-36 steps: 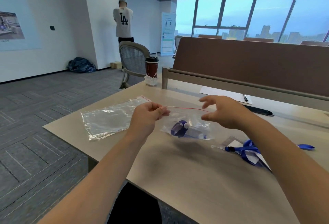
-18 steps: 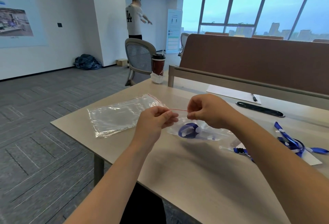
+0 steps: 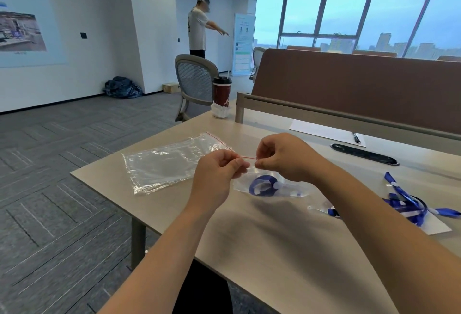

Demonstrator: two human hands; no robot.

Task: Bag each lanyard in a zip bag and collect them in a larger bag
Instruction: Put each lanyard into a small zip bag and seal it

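Note:
A small clear zip bag (image 3: pixel 287 190) with a rolled blue lanyard (image 3: pixel 262 185) inside lies on the beige table (image 3: pixel 287 251). Its red zip strip runs between my two hands, which are close together. My left hand (image 3: pixel 217 176) pinches the strip's left end. My right hand (image 3: pixel 284 156) pinches it just to the right. A larger clear zip bag (image 3: pixel 169 161) lies flat to the left, apart from my hands. More loose blue lanyards (image 3: pixel 409 204) with a badge holder lie at the right.
A red paper cup (image 3: pixel 221 94) stands at the table's far corner by a brown divider panel (image 3: pixel 349 89). A sheet of paper (image 3: pixel 321 130) with a pen and a black cable slot (image 3: pixel 364 156) lie behind. A mesh chair (image 3: pixel 195 81) and a person (image 3: pixel 198 29) stand beyond.
My right hand went from open above the bag to pinching the zip strip, then slid left along it toward my left hand. The camera view shifted left. The person behind raised an arm.

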